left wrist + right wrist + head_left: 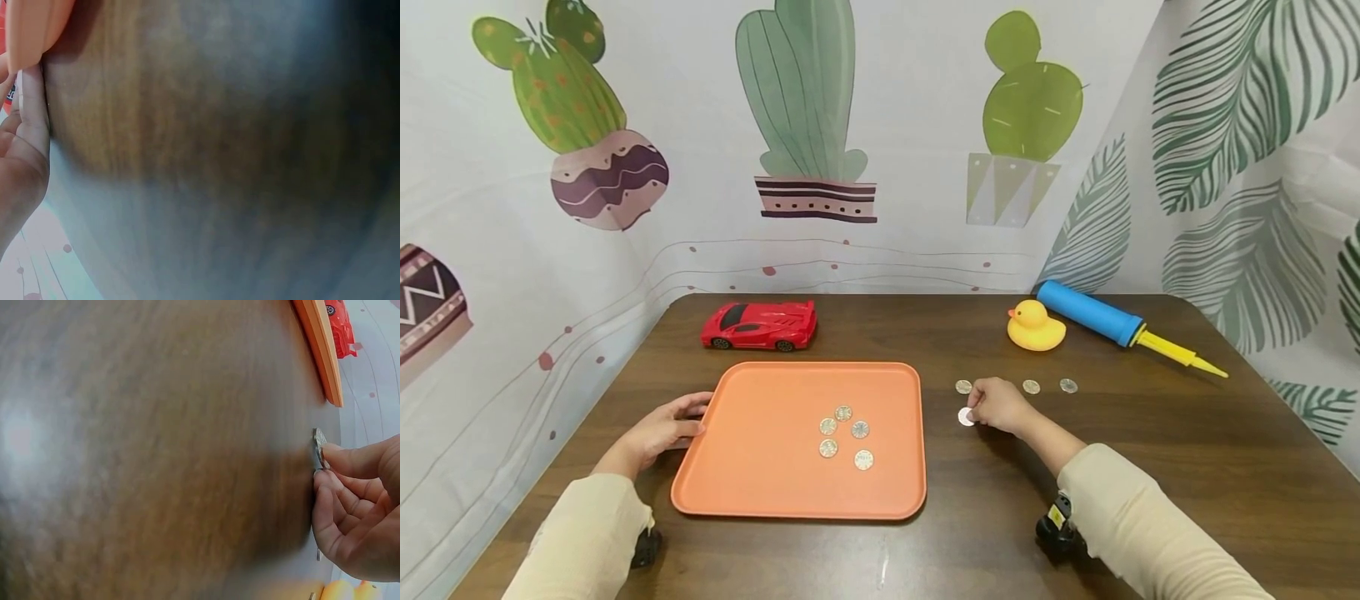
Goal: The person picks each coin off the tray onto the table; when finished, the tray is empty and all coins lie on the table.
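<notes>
My right hand pinches a shiny silvery coin between thumb and fingers, right of the tray. In the right wrist view, the coin is tilted up on its edge close over the table. Three more coins lie near that hand: a gold-toned coin behind it, another gold-toned coin and a silvery coin to its right. An orange tray holds several coins on its right half, one being a larger coin. My left hand rests at the tray's left rim, fingers extended.
Behind the tray stands a red toy car. A yellow rubber duck sits at the back right, beside a blue hand pump with a yellow nozzle. The wooden table ends at a patterned cloth backdrop.
</notes>
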The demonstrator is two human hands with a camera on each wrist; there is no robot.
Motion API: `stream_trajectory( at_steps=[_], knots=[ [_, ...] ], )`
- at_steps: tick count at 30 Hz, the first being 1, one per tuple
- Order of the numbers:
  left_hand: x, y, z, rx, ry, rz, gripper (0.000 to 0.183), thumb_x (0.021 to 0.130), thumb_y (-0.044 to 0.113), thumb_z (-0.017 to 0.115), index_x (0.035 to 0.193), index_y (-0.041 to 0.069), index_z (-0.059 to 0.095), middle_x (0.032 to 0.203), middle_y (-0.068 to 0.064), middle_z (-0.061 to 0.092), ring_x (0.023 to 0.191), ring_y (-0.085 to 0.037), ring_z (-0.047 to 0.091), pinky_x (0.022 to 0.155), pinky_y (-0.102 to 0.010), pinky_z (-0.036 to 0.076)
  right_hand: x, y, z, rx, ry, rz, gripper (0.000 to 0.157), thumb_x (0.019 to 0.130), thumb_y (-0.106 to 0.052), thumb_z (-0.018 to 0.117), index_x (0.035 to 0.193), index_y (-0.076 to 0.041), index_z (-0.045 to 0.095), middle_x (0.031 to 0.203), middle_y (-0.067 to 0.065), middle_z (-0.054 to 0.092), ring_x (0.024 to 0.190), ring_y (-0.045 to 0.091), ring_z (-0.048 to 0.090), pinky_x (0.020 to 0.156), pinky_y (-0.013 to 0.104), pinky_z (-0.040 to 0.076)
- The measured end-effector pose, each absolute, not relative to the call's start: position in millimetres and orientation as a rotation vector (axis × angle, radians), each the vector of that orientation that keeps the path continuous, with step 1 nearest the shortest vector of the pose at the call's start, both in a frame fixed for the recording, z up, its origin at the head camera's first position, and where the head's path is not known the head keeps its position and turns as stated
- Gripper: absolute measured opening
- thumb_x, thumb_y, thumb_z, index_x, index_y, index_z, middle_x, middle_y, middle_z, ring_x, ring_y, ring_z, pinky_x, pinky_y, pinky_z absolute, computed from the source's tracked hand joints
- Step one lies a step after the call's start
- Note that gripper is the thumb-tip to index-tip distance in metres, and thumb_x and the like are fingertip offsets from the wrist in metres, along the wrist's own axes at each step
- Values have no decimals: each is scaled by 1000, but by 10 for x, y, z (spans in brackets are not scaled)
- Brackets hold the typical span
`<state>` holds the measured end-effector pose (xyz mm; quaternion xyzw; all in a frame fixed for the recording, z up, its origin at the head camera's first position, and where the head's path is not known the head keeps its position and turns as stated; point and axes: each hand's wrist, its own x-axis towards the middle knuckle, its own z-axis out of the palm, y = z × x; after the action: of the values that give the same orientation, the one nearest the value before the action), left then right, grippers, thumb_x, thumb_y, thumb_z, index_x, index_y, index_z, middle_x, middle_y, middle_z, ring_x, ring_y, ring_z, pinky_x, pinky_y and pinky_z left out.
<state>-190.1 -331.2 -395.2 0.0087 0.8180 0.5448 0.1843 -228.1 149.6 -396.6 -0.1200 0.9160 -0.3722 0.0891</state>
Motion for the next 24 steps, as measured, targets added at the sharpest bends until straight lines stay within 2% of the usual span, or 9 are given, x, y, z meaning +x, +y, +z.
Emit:
stream_trajectory(
  at_steps=[8,14,21,24],
  knots=[
    [-1893,-3316,-3947,36,2299,1547,61,84,5,51,133,-8,16,125,-31,27,97,-23,50,79,-39,43,-2285,1500,-3978,-354,2701,-1127,9,67,5,57,67,-2,52,56,1,50,51,12,46,46,24,38],
    [-1886,-3316,-3944,43,2288,1553,62,85,6,51,133,-8,15,125,-30,27,98,-23,49,79,-38,44,-2282,1532,-3969,-267,2547,-1285,3,75,2,54,73,1,52,67,6,53,57,15,48,50,26,42],
    [-1877,-3329,-3946,27,2285,1539,63,85,8,52,133,-7,15,126,-30,27,99,-24,49,79,-39,44,-2273,1500,-3877,-365,2464,-1350,8,80,-5,56,80,2,53,77,8,57,63,18,52,58,31,46],
    [-1894,-3336,-3947,30,2283,1532,64,85,10,52,133,-7,15,126,-30,27,99,-23,49,79,-39,43,-2265,1436,-3806,-371,2430,-1397,10,80,-6,58,82,3,53,76,11,56,63,18,53,58,31,46]
  ],
)
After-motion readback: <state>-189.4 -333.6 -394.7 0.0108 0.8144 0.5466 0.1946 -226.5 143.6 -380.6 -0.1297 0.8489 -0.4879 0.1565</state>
